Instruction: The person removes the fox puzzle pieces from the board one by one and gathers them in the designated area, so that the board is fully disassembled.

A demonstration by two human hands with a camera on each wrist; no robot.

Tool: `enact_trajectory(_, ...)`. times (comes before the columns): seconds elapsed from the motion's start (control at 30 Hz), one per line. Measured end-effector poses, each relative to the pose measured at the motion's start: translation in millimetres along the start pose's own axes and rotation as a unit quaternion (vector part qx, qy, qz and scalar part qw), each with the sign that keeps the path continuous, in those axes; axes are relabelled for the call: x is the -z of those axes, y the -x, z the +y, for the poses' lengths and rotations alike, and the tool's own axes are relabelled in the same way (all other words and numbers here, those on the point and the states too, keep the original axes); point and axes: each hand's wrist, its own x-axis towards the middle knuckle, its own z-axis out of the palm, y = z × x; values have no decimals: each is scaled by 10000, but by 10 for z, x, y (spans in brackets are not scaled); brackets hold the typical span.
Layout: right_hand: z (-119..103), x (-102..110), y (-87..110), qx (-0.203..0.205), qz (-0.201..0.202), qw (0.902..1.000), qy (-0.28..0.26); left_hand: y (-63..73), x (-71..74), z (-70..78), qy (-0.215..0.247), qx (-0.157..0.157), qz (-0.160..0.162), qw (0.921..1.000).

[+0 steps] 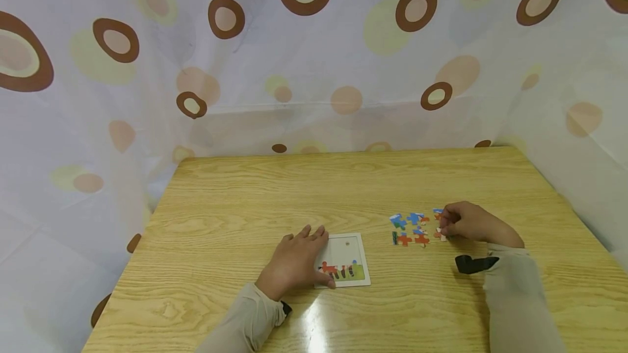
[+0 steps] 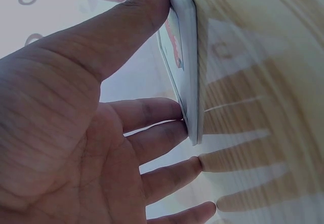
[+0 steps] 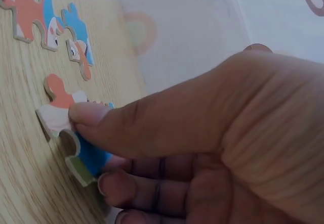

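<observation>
A square puzzle board [image 1: 364, 259] with a pale frame lies on the table, a strip of picture with red, dark stripes and green along its near side. My left hand [image 1: 294, 260] rests at the board's left side, thumb at the near edge and fingertips at the far corner, fingers spread and nearly straight. To the right, my right hand [image 1: 476, 225] pinches a jigsaw piece [image 3: 59, 114] coloured red, white, blue and green. The thumb [image 3: 93, 114] presses on its face, while the curled fingers are at its edge, partly hidden.
Several loose jigsaw pieces [image 1: 421, 238] lie in rough rows left of the right hand. The wooden table [image 1: 275, 189] ends at a patterned cloth [image 1: 314, 59] at the back and sides. A dark strap end [image 1: 476, 264] juts from the right sleeve.
</observation>
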Motion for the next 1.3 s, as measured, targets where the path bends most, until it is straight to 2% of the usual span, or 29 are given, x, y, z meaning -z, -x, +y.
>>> enact_trajectory(0.4,-5,-26,-22,-346,245,9985,349,-1,-1,3,-29,12,15,10000)
enact_trajectory(0.73,-41,-23,-16,-315,363,9977,485,-15,-14,1,-68,36,4,10000)
enact_trajectory(0.9,-114,-48,-54,-78,463,9982,380,-17,-11,-4,-87,16,13,10000)
enact_trajectory(1.1,-192,-138,-150,-5,297,9996,-22,-12,-9,1,-70,21,10,10000)
enact_trajectory(1.3,-284,-225,-231,108,251,9996,-102,-8,-1,3,-89,24,-3,10000)
